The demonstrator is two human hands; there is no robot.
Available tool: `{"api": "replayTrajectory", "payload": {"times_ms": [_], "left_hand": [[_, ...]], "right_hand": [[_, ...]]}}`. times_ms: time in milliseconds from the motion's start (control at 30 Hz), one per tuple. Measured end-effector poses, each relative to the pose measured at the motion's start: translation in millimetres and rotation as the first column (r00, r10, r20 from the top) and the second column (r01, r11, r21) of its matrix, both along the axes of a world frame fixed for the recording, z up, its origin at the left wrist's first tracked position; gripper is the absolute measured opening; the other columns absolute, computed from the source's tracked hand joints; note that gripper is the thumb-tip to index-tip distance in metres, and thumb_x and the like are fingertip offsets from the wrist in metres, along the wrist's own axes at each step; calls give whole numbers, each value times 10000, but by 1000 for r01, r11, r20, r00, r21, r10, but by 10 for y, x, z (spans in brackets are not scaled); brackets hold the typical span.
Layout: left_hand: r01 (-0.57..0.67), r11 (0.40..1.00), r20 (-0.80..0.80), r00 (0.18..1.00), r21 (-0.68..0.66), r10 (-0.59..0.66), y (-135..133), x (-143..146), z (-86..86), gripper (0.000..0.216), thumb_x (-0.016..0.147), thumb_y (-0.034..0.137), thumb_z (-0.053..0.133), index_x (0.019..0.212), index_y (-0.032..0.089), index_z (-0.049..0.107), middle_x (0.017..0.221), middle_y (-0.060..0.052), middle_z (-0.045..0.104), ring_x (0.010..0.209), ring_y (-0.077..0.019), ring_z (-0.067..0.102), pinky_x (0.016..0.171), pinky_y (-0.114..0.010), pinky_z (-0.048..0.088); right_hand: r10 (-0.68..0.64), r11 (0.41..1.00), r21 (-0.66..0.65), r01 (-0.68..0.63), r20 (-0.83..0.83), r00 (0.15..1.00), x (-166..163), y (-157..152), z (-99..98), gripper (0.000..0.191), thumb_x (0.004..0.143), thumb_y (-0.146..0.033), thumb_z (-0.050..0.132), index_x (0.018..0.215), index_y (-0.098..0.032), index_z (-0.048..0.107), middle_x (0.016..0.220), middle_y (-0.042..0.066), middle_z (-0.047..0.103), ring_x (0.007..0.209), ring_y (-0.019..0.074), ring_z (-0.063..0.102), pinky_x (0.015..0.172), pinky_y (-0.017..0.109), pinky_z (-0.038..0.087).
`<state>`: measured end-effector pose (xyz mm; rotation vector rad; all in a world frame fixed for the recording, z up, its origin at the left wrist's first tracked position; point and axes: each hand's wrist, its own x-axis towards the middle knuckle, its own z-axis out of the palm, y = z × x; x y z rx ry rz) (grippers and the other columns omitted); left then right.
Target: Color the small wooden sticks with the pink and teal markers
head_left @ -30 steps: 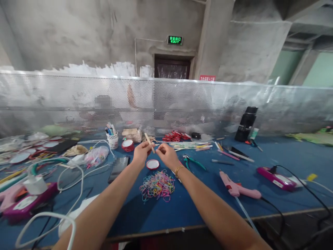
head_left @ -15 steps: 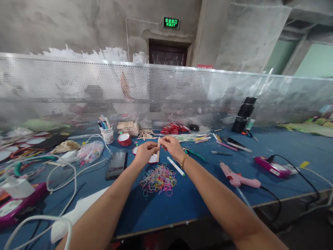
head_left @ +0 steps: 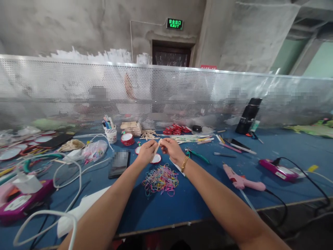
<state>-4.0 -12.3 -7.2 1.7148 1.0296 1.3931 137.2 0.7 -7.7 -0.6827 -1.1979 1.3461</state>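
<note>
- Wooden stick (head_left: pixel 156 148), position: held in the air over the blue table (head_left: pixel 161 211), between my two hands and tilted, upper end to my right; I should work over the table so that a slip drops it on the surface
- Hands: my right hand (head_left: pixel 172 148) pinches the stick near its upper end; my left hand (head_left: pixel 146 152) has its fingers curled in against the side of the stick, but I cannot tell whether they grip it or only touch it
- Pile of coloured bands (head_left: pixel 160 180): lies on the table nearer to me than my hands; in my judgement, wrists should stay high enough not to drag loose loops along
- Red-rimmed disc (head_left: pixel 156 159): lies below the stick in my view; I judge it best not to lower the stick's end onto its white face by accident
- Stick handling: thin, so probably easy to twist or snap; I advise myself to apply light, even pressure and no bending between the hands
- Fingertips: blurred where they meet the stick; a firm pinch close to the end should give me the finest control of its angle
</note>
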Motion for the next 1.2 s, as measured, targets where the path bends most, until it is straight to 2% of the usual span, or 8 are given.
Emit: {"api": "replayTrajectory", "payload": {"times_ms": [167, 367, 533, 633, 767, 900, 1033, 1200], "left_hand": [[104, 986, 199, 977, -128, -77, -91, 5, 106, 365, 716, 443, 658, 604, 184, 426, 514, 72, 322, 470, -63, 249, 472, -219, 187], [211, 962, 153, 970, -170, -186, -130, -43, 180, 490, 787, 463, 599, 482, 205, 316, 411, 64, 279, 400, -55, 204, 431, -239, 144], [469, 807, -8, 863, -358, -505, -246, -159, 220, 448, 779, 442, 672, 475, 168, 492, 440, 5, 487, 443, -80, 429, 479, -224, 303], [533, 699, -29, 785, -478, -619, -283, -205, 229, 220, 666, 288, 801, 835, 178, 713, 882, -62, 732, 746, -146, 649, 627, -230, 438], [524, 688, 217, 847, -502, -486, -269, -131, 192, 322, 811, 401, 671, 1024, 161, 701, 1076, -135, 722, 949, -202, 679, 817, -295, 491], [598, 638, 538, 779, -485, -321, -258, 8, 137, 294, 902, 381, 531, 993, 137, 667, 861, -96, 698, 808, -181, 673, 847, -377, 527], [619, 637, 633, 731, -458, -255, -257, 100, 113, 221, 899, 356, 551, 836, 148, 594, 588, 37, 464, 504, -70, 491, 593, -230, 528], [624, 663, 649, 713, -414, -266, -237, 162, 128, 223, 868, 323, 570, 738, 166, 480, 538, 87, 259, 386, -29, 248, 334, -104, 143]], "right_hand": [[157, 987, -24, -162, -144, 977, 97, 63, 48, 369, 612, -408, 825, 708, -173, 556, 622, -61, 525, 543, 60, 448, 484, 188, 346], [227, 974, 28, -226, -169, 959, 199, 169, 26, 293, 697, -365, 796, 705, -179, 571, 668, -45, 577, 591, 69, 506, 557, 190, 412], [319, 945, 7, -326, -224, 921, 247, 137, 44, 169, 769, -285, 749, 800, -198, 607, 934, -2, 676, 834, 115, 614, 706, 231, 503], [394, 916, 25, -401, -248, 885, 267, 101, 64, 183, 768, -287, 758, 834, -205, 609, 1007, 14, 680, 920, 143, 625, 756, 261, 532], [416, 909, 38, -415, -163, 895, 254, 78, 59, 235, 772, -344, 764, 840, -217, 579, 1003, 15, 678, 810, 132, 623, 608, 225, 532], [426, 903, 58, -425, -17, 904, 203, 64, 28, 285, 791, -430, 739, 841, -215, 559, 779, -26, 622, 539, 86, 532, 437, 188, 439], [378, 917, 126, -379, 27, 925, 155, 61, 6, 298, 798, -443, 732, 820, -198, 565, 671, -51, 557, 545, 76, 509, 547, 209, 475], [313, 940, 147, -308, -12, 950, 119, 68, 6, 342, 743, -448, 777, 761, -192, 551, 713, -30, 597, 676, 88, 527, 696, 217, 482]]}}
